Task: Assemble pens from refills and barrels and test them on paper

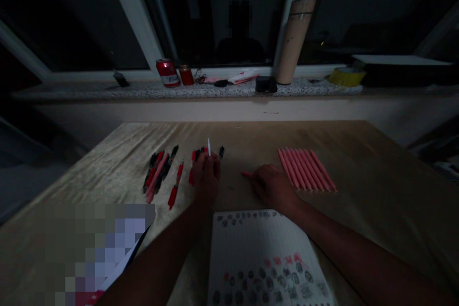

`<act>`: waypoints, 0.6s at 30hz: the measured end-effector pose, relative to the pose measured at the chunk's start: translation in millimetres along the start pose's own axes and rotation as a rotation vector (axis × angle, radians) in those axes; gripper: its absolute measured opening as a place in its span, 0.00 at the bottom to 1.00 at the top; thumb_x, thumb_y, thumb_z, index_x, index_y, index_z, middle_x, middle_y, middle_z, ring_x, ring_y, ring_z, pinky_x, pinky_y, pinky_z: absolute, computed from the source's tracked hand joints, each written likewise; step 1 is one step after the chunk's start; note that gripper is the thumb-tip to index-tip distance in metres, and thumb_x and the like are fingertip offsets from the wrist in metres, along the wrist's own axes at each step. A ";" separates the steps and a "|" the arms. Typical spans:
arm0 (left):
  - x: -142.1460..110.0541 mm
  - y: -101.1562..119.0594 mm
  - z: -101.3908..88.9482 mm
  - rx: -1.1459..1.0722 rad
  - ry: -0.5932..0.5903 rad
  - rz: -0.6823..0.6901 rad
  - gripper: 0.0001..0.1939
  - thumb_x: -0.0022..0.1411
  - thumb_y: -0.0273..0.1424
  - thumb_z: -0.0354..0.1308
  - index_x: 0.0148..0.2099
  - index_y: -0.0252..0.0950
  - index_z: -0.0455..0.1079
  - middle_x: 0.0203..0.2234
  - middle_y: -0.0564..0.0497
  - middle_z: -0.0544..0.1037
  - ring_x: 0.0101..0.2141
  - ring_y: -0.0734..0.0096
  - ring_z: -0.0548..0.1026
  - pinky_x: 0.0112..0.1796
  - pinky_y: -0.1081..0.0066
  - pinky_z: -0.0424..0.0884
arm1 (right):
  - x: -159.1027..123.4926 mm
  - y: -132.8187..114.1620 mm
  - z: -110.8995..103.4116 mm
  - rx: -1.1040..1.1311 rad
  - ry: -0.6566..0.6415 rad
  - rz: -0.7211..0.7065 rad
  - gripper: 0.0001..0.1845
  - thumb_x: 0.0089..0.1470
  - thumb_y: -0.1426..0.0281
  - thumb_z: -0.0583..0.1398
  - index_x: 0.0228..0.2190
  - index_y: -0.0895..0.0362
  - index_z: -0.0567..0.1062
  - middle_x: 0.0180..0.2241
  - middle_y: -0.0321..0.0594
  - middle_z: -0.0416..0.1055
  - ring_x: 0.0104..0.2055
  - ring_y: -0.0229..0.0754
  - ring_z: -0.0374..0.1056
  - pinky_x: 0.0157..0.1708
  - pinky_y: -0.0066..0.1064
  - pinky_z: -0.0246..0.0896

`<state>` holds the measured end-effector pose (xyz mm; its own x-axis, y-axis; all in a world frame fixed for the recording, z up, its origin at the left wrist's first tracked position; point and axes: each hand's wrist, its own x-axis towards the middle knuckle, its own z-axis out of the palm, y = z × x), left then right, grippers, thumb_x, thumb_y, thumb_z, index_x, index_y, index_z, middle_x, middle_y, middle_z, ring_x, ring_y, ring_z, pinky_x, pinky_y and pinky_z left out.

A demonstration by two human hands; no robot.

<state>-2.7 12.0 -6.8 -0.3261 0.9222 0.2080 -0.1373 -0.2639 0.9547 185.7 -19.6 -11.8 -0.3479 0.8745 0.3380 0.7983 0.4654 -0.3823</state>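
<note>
My left hand (207, 174) is closed round a slim white pointed stick (209, 147), its tip upward; the lower part is hidden in the fingers. Behind and beside that hand lie red and black pens (194, 155), partly covered. A small black piece (222, 151) is just right of it. My right hand (272, 184) rests low over the table, index finger stretched to the left, the others curled, with no held thing visible. To its right lies a neat row of pink pencils (303, 169). One red pen (175, 185) lies alone left of my left hand.
A mixed pile of pens (159, 172) lies at the left. A spiral notebook (258, 244) with scribbled marks is between my forearms. On the sill (136, 90) stand a red can (168, 73), a red jar (186, 75), a cardboard tube (294, 43) and yellow tape (346, 77).
</note>
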 end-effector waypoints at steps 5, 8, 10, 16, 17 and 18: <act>-3.9 -2.0 1.9 0.030 -0.015 -0.014 0.10 0.59 0.38 0.52 0.30 0.37 0.64 0.19 0.55 0.64 0.16 0.82 0.60 0.13 0.83 0.57 | -2.2 -4.5 -2.0 -0.014 -0.030 -0.091 0.18 0.56 0.68 0.55 0.49 0.54 0.71 0.41 0.44 0.70 0.44 0.45 0.63 0.42 0.36 0.54; -4.3 -5.2 0.8 0.039 -0.039 -0.003 0.10 0.59 0.38 0.52 0.31 0.37 0.64 0.20 0.54 0.65 0.18 0.81 0.61 0.14 0.83 0.57 | 0.7 -14.3 -3.2 -0.027 -0.055 -0.131 0.16 0.56 0.68 0.55 0.46 0.56 0.73 0.40 0.45 0.71 0.44 0.45 0.62 0.43 0.36 0.54; -4.5 -6.8 0.1 0.042 -0.059 0.008 0.10 0.59 0.38 0.51 0.31 0.37 0.63 0.20 0.54 0.64 0.19 0.81 0.62 0.15 0.83 0.58 | 6.0 -23.1 -3.0 -0.061 -0.085 -0.162 0.12 0.56 0.69 0.55 0.40 0.55 0.75 0.38 0.43 0.71 0.43 0.44 0.62 0.44 0.36 0.54; -6.9 -1.8 -1.5 0.116 -0.091 0.038 0.08 0.60 0.34 0.50 0.31 0.36 0.64 0.22 0.54 0.66 0.21 0.80 0.64 0.19 0.82 0.62 | 31.1 -46.2 0.8 -0.257 -0.244 -0.262 0.10 0.53 0.68 0.57 0.28 0.57 0.78 0.30 0.44 0.73 0.36 0.45 0.66 0.37 0.35 0.55; -7.4 -0.3 -1.8 0.131 -0.105 0.048 0.08 0.60 0.34 0.50 0.30 0.36 0.63 0.22 0.54 0.66 0.21 0.80 0.64 0.19 0.82 0.62 | 34.4 -49.3 0.9 -0.275 -0.269 -0.271 0.10 0.53 0.69 0.57 0.28 0.57 0.78 0.30 0.45 0.74 0.35 0.46 0.67 0.36 0.35 0.56; -7.8 1.0 -2.0 0.143 -0.122 0.055 0.08 0.60 0.33 0.50 0.30 0.36 0.63 0.21 0.54 0.65 0.21 0.80 0.63 0.19 0.81 0.62 | 37.1 -52.2 0.7 -0.294 -0.289 -0.274 0.10 0.52 0.70 0.57 0.28 0.58 0.78 0.30 0.46 0.75 0.35 0.46 0.68 0.35 0.35 0.56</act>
<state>-2.2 3.9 -7.9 -0.2124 0.9371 0.2769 0.0148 -0.2802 0.9598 130.8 -11.4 20.1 -0.6537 0.7466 0.1239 0.7485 0.6619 -0.0397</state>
